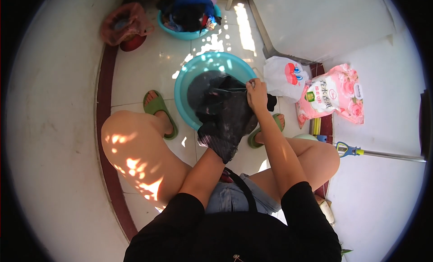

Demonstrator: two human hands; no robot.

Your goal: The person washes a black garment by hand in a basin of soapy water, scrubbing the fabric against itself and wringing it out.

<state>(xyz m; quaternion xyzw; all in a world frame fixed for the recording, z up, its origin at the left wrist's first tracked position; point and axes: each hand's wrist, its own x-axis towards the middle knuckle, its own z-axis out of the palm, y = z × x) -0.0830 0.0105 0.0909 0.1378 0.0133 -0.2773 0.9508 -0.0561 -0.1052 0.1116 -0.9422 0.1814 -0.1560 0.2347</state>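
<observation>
A dark, wet-looking garment (230,108) hangs over the near rim of a turquoise plastic basin (184,104). My right hand (256,94) pinches the garment's upper edge beside the basin's right rim. My left forearm reaches up into the cloth, and the fabric hides my left hand. Thin light stripes run across the part draped over that wrist. Dark grey water (203,89) lies in the basin behind the cloth. A bit of black fabric (271,102) hangs outside the rim, to the right of my right hand.
Another turquoise basin (186,35), heaped with clothes (189,11), stands at the back. A pink bag (348,93) and a white plastic bag (280,76) rest at right, near a mop handle (389,154). At back left, a red plastic bag (135,20) covers a red container (133,44).
</observation>
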